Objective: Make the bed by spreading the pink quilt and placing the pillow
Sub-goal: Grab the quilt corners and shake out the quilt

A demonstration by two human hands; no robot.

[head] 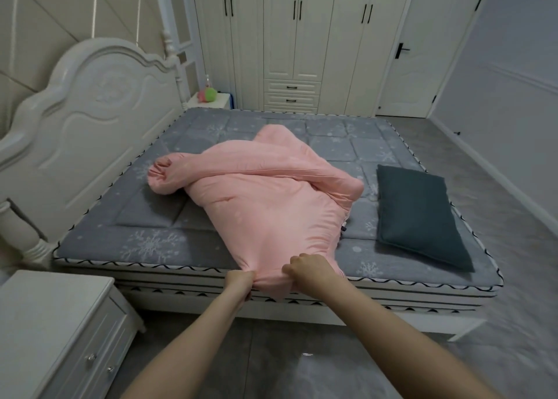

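Pink and puffy, the soft cotton quilt (265,193) lies bunched in a twisted heap across the middle of the bed, one end rolled into a fat tube toward the carved white headboard (87,121), the near end drawn to the mattress edge. From the head view, the left hand (240,284) is closed tight around a gathered fistful of that near edge, and the right hand (305,270) is curled into the fabric just beside it, both arms stretched forward. The dark teal rectangular pillow (419,214) rests flat at the right side of the grey snowflake-patterned mattress pad (145,241), near the quilt but apart from it, at the end away from the headboard. Risks, as I judge them: both grips sit close together on one bunch, so a pull may drag the whole heap off the bed rather than open it; the twisted roll could stay knotted; a wide sweep could push the pillow off the near corner; the pad may slide with the quilt. A white bedside cabinet (57,317) stands at left.
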